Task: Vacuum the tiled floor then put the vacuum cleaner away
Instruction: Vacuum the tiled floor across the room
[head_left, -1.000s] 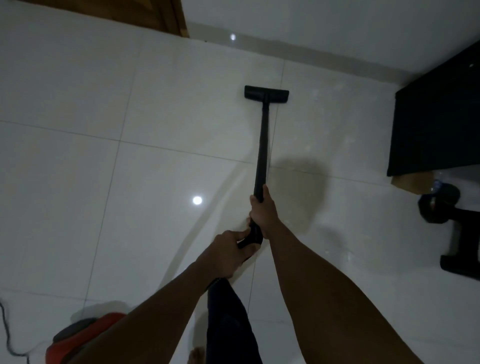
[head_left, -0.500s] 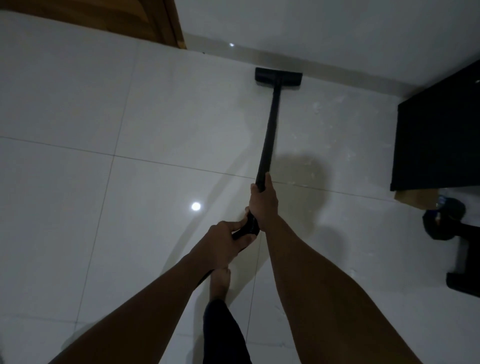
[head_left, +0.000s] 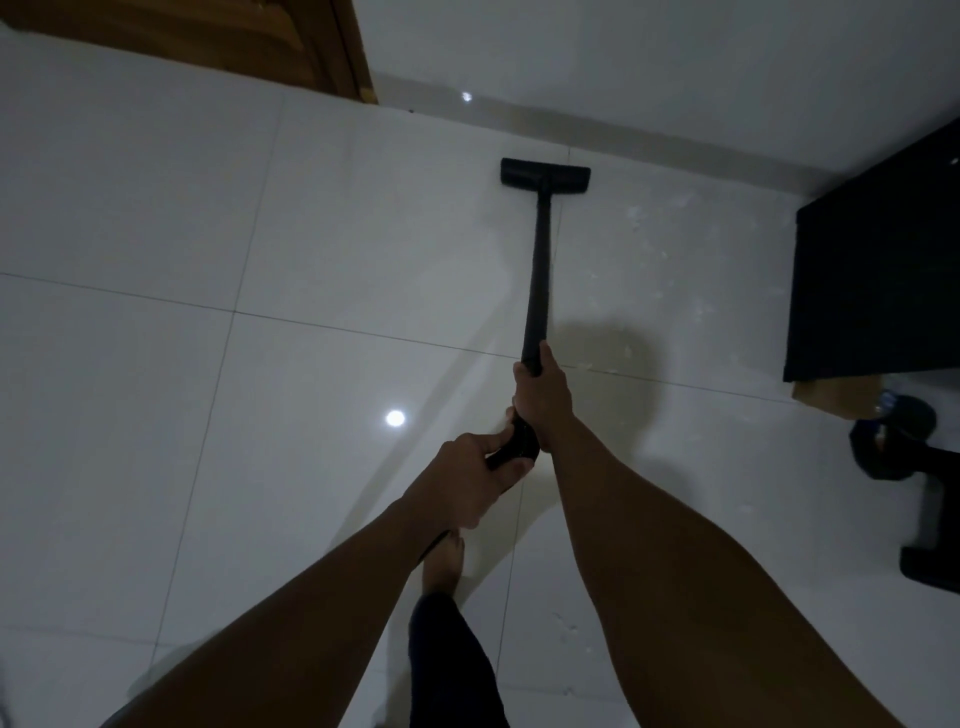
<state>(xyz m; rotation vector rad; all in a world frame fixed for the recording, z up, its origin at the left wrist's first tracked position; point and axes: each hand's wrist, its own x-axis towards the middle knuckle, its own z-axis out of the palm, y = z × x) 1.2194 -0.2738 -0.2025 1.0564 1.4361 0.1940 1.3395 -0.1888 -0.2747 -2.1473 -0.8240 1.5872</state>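
A black vacuum wand runs from my hands forward to its flat black floor head, which sits on the glossy white tiled floor a short way from the skirting. My right hand grips the wand's lower end. Just behind it, my left hand grips the curved black handle. The hose and the vacuum's body are out of sight. White specks lie scattered on the tiles to the right of the wand.
A dark cabinet stands at the right. Below it lie a dumbbell and brown cardboard. A wooden door is at the top left, with a white wall ahead. My bare foot is under my hands.
The floor head was pushed forward to the skirting, then drawn back a little. I have stepped forward, and the red vacuum body at lower left has left the view.
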